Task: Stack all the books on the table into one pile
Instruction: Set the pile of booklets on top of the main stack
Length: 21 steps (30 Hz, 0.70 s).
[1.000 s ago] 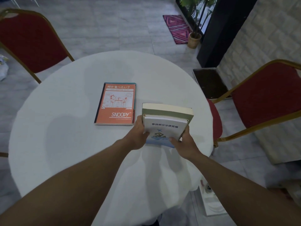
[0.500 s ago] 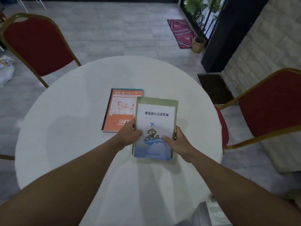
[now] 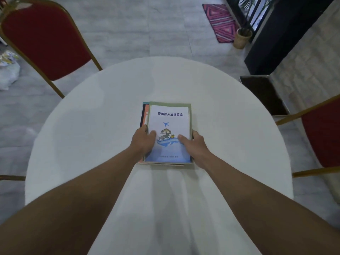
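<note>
While both hands grip the pile near the middle of the frame, the job is to settle it squarely on the round white table. The left hand clasps the left edge of the white booklet and the green book under it, thumb on the cover; the right hand holds the right edge the same way, thumb on top. Both sit over the orange book, which peeks out as a strip along the left side and at the near edge. To do this well, I would judge: nudge the upper two leftward until the edges line up, press down lightly, then let go with both hands at once so nothing slides.

Most of the orange book is covered, so how far it is offset is hard to say. The fingers under the pile's edges are hidden, and whether the pile already rests fully on the book below cannot be told. The small print at the booklet's foot is unreadable. No other book shows on the table.
</note>
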Motion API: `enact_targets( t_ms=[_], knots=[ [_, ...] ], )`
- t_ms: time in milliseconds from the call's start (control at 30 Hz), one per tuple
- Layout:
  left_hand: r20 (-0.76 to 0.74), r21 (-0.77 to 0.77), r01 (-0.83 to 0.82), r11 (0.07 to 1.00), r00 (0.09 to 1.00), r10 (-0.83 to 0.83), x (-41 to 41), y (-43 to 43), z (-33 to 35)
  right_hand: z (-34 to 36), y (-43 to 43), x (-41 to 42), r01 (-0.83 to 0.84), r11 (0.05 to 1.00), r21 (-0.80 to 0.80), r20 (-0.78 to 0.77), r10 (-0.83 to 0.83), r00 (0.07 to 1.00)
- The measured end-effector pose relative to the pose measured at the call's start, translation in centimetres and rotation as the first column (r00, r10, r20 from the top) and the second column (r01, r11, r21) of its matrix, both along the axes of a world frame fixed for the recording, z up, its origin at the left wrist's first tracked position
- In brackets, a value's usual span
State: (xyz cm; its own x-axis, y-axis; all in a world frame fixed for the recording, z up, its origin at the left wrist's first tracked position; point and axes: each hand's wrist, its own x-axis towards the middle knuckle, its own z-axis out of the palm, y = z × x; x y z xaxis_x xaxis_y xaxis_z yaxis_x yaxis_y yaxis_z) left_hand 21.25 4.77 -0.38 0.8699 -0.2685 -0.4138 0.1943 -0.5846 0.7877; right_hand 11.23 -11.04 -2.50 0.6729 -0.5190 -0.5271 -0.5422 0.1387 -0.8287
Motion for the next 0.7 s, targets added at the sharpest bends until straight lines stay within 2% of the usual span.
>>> enact_targets(
  t_ms=[100, 167, 267, 300, 333, 400, 467, 567, 700],
  knots=[
    [-0.007, 0.031, 0.019, 0.999, 1.000, -0.019, 1.9, 0.2, -1.5, -1.5, 0.6, 1.7, -0.004, 1.000, -0.025, -0.061, 0.002, 0.998],
    [-0.007, 0.061, 0.049, 0.997, 0.999, -0.049, 2.5, 0.1, -2.5, -2.4, 1.1, 2.4, -0.011, 0.994, -0.106, -0.091, 0.001, 0.996],
    [0.103, 0.254, 0.019, 0.967, 0.994, -0.046, 2.5, 0.3, -3.7, -2.7, 1.3, 2.5, -0.081, 0.940, -0.330, -0.218, 0.008, 0.976],
    [0.140, 0.292, 0.021, 0.956, 0.988, -0.064, 2.6, 0.4, -3.8, -2.7, 1.3, 2.6, -0.092, 0.930, -0.356, -0.221, 0.012, 0.975],
    [0.135, 0.263, 0.038, 0.964, 0.988, -0.076, 2.8, 0.6, -4.1, -2.7, 1.3, 2.7, -0.084, 0.936, -0.342, -0.192, 0.018, 0.981],
    [0.041, 0.031, 0.053, 0.998, 0.998, -0.054, 2.9, 0.6, -4.1, -2.7, 1.5, 3.0, -0.032, 0.963, -0.266, -0.083, 0.010, 0.997],
    [-0.016, -0.151, -0.009, 0.989, 1.000, 0.007, 2.6, 0.6, -3.8, -2.7, 2.0, 3.2, -0.004, 0.981, -0.193, -0.044, -0.004, 0.999],
    [-0.040, -0.183, -0.025, 0.983, 0.999, 0.018, 2.1, 0.7, -3.9, -2.8, 2.3, 3.1, 0.005, 0.994, -0.105, -0.080, -0.014, 0.997],
    [-0.105, -0.123, -0.011, 0.992, 0.994, -0.002, 2.2, 1.2, -3.8, -2.9, 2.6, 3.3, -0.031, 0.992, -0.121, -0.142, 0.014, 0.990]
  ],
)
